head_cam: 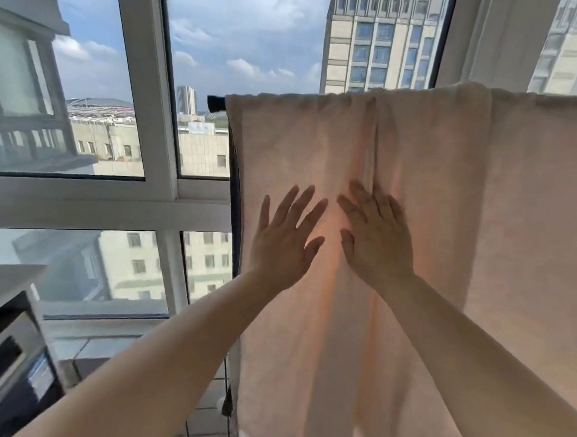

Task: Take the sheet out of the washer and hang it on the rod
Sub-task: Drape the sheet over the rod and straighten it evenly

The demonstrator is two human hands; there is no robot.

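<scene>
The hung sheet blocks the right; open air left before the window.

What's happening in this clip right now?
A person stands at a balcony window with a pale pinkish fabric sheet already draped over a horizontal rod. Both hands are flat against the hanging cloth: the left hand with fingers spread, the right hand pressing beside a vertical fold. Neither grips it. The dark appliance sits at lower left.
</scene>
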